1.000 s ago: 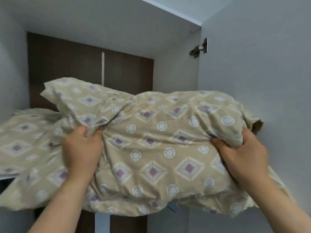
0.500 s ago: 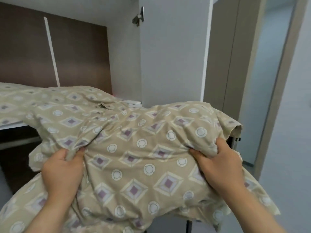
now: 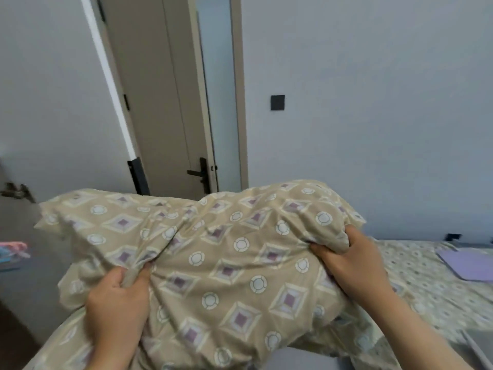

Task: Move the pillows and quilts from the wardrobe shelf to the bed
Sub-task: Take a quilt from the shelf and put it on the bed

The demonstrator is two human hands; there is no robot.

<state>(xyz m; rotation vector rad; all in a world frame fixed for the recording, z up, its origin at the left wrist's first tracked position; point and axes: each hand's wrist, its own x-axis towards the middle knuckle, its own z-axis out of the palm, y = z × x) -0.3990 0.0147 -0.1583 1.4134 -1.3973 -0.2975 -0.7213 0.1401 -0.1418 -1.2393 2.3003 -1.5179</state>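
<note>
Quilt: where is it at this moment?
Head view, centre: the quilt is gripped between the left hand and right hand, in front of the door, with the bed to its right.

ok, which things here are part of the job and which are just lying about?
Job:
- quilt, gripped by left hand and right hand
- bed, lower right

Lying about:
- flat purple thing on the bed
- door
- wall switch
- colourful cloth, far left, blurred
</note>
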